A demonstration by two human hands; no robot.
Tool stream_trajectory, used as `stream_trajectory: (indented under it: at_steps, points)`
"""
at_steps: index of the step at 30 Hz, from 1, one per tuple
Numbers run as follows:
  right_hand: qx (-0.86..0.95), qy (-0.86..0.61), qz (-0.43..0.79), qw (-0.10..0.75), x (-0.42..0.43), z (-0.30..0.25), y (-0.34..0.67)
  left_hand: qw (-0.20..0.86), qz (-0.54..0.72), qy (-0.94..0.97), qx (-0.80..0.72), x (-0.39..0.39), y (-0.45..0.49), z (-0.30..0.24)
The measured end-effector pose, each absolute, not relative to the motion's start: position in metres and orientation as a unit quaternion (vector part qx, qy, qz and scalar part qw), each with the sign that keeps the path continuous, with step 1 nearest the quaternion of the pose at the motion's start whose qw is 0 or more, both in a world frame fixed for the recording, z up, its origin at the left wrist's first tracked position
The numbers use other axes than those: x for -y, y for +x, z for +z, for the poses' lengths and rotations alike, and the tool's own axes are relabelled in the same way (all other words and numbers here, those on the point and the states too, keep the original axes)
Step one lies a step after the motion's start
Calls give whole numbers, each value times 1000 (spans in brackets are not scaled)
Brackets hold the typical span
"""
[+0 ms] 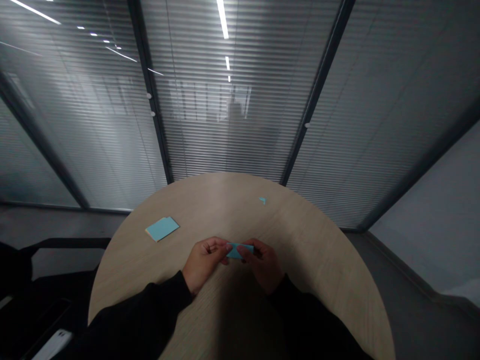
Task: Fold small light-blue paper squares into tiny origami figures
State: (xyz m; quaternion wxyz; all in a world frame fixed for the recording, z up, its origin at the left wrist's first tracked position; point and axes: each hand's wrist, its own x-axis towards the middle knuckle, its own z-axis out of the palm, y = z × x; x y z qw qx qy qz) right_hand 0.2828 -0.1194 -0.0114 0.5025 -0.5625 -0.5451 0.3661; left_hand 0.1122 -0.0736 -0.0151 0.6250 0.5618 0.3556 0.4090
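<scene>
Between my two hands is a small folded piece of blue paper point(234, 251), held just above the round wooden table. My left hand point(204, 260) pinches its left end between thumb and fingers. The right end is gripped by my right hand point(264, 262), with the thumb lying across the front of the paper. Parts of the paper are hidden under both thumbs. Farther off to the left lies a stack of blue paper sheets point(162, 229). Beyond my right hand sits a small folded blue paper piece point(263, 200), too small to make out its exact shape.
The round wooden table point(322, 260) curves around in front of me. A black chair point(67, 243) stands at the left, with a white phone-like object point(54, 344) low beside it. Glass panels with blinds point(232, 145) rise behind the table's far edge.
</scene>
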Motion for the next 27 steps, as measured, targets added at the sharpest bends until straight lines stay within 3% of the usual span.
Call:
stream_trajectory:
  at_steps: [27]
  points:
    - [561,-581,335,485,118,-18,286,626,415,548,-368,75,113,-14]
